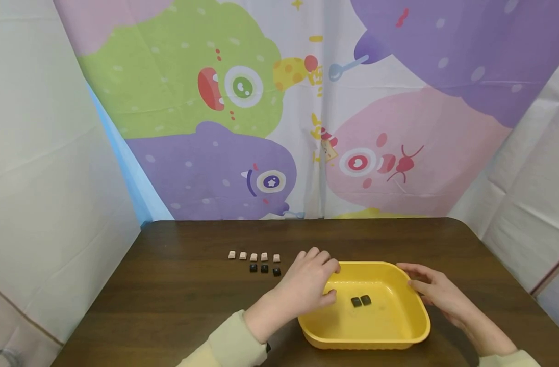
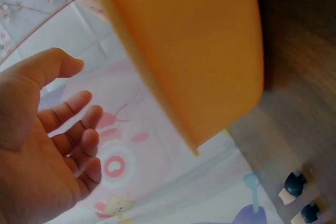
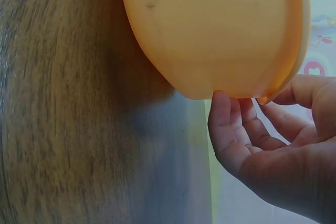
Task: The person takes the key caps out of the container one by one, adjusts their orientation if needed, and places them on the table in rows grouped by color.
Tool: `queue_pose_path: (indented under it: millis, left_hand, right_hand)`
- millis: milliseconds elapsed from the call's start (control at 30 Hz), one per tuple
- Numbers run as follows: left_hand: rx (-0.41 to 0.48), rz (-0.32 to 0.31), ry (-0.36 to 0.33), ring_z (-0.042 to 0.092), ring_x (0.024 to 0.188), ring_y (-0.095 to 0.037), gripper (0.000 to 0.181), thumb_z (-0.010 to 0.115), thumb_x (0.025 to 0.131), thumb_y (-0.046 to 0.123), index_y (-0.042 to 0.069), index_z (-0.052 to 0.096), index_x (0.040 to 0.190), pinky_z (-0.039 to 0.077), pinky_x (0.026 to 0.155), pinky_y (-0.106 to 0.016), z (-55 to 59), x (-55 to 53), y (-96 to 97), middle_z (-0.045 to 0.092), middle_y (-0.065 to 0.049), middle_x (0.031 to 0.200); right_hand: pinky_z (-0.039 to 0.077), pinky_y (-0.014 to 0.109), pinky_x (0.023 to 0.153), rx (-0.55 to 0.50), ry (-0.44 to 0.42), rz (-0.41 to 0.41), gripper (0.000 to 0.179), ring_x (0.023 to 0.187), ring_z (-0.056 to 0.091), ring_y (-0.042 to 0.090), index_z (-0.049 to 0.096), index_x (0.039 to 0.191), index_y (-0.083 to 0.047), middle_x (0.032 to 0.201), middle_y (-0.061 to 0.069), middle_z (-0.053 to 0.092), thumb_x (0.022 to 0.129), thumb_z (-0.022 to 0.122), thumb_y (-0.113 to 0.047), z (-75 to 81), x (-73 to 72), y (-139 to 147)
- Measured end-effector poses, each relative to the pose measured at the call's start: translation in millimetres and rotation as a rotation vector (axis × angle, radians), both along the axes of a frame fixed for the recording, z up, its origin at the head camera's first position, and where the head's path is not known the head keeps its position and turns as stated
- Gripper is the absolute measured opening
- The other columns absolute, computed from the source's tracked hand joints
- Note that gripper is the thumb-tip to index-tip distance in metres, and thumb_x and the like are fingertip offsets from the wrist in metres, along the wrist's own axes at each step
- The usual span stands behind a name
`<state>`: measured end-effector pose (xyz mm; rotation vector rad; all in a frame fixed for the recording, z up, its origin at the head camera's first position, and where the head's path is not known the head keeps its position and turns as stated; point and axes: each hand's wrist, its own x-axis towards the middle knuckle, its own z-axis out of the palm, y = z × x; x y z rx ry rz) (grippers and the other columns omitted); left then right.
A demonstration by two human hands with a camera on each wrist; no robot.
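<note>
A yellow plastic basin (image 1: 362,342) stands on the dark wooden table, with two black keycaps (image 1: 361,300) lying on its floor. My left hand (image 1: 307,283) hangs over the basin's left side, fingers loosely bent and nothing between them. The left wrist view shows this hand (image 2: 50,140) apart from the basin's wall (image 2: 205,56). At the basin's far right corner, my right hand (image 1: 440,293) holds the rim. In the right wrist view its thumb lies over the rim and its fingers (image 3: 223,114) press the outer wall.
Left of the basin, several white keycaps (image 1: 254,257) form a row on the table (image 1: 178,285). Three black keycaps (image 1: 264,268) line up just in front of them. A printed cartoon curtain (image 1: 307,193) hangs behind the table's back edge, with pale sheets (image 1: 54,153) at the sides.
</note>
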<state>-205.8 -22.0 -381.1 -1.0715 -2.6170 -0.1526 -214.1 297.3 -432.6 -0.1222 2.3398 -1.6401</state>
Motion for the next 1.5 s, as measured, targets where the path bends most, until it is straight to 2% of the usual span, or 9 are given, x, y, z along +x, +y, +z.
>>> queue_pose_path:
  millis: [200,433,667,900,1233,1500]
  left_hand:
    - [-0.036,-0.079,-0.006,0.042,0.087,-0.01,0.033,0.068,0.08,0.038,0.023,0.061,0.108,0.031,0.073,-0.023,-8.9,-4.5,10.7,0.054,0.01,0.095]
    - [-0.074,-0.116,-0.032,0.04,0.087,-0.008,0.035,0.068,0.081,0.041,0.025,0.06,0.11,0.029,0.072,-0.022,-20.6,-6.9,24.3,0.053,0.012,0.098]
    - [-0.067,-0.11,-0.073,0.04,0.09,-0.007,0.036,0.069,0.08,0.042,0.026,0.06,0.11,0.031,0.076,-0.022,-30.8,-10.5,38.6,0.053,0.013,0.099]
    - [-0.106,-0.1,-0.123,0.041,0.088,-0.007,0.035,0.069,0.078,0.043,0.026,0.06,0.108,0.031,0.075,-0.022,-41.0,-16.6,50.0,0.053,0.013,0.099]
    - [-0.173,-0.041,-0.203,0.039,0.086,-0.008,0.036,0.07,0.075,0.046,0.027,0.059,0.104,0.029,0.07,-0.022,-58.2,-26.4,57.0,0.051,0.012,0.096]
    - [-0.215,-0.035,-0.187,0.039,0.084,-0.008,0.034,0.07,0.076,0.048,0.029,0.059,0.101,0.029,0.07,-0.022,-67.0,-28.8,60.5,0.05,0.012,0.092]
  right_hand:
    - [0.052,0.038,0.077,0.012,-0.013,-0.007,0.055,0.102,0.059,0.02,0.035,0.143,-0.001,0.136,0.024,0.044,0.095,0.054,-0.019,1.5,0.6,0]
    - [0.053,0.037,0.076,-0.001,-0.011,0.003,0.055,0.101,0.059,0.018,0.034,0.143,-0.001,0.136,0.025,0.043,0.095,0.054,-0.019,-0.3,-0.9,1]
    - [0.053,0.037,0.076,0.002,-0.003,0.007,0.055,0.099,0.059,0.017,0.034,0.143,0.0,0.135,0.025,0.044,0.095,0.053,-0.019,-1.0,-1.7,3]
    - [0.052,0.037,0.076,0.001,-0.011,0.01,0.055,0.099,0.059,0.017,0.034,0.143,0.0,0.135,0.024,0.044,0.095,0.053,-0.019,-1.1,-1.8,2]
    - [0.053,0.037,0.075,-0.001,-0.006,-0.005,0.054,0.098,0.059,0.017,0.035,0.142,0.001,0.135,0.025,0.044,0.095,0.053,-0.017,-0.6,-2.1,0]
    - [0.053,0.036,0.074,0.014,-0.009,-0.011,0.054,0.098,0.06,0.017,0.035,0.142,0.0,0.135,0.025,0.044,0.095,0.053,-0.017,-0.3,-1.7,0]
